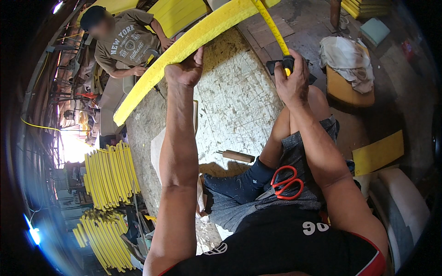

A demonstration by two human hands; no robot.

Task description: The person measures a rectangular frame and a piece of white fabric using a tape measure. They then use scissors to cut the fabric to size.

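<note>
A long yellow foam slab (191, 39) is raised in front of me, seen along its edge. My left hand (185, 70) grips it from the near side, with part of the fingers hidden against the foam. In my right hand (293, 83) is a tape measure (288, 63), the fingers closed around its dark case. Its yellow blade (271, 28) runs out up to the far right part of the foam. Red-handled scissors (286, 184) lie on my lap. A wooden-handled tool (238, 156) rests on the worn, scratched work surface (225, 110) by my foot.
Across from me, a person (126, 43) in a brown shirt works beyond the foam. Stacked yellow foam strips (112, 177) stand at the left. To the right are a cushion with white cloth (348, 66), a flat yellow sheet (380, 152) and a pale padded piece (399, 207).
</note>
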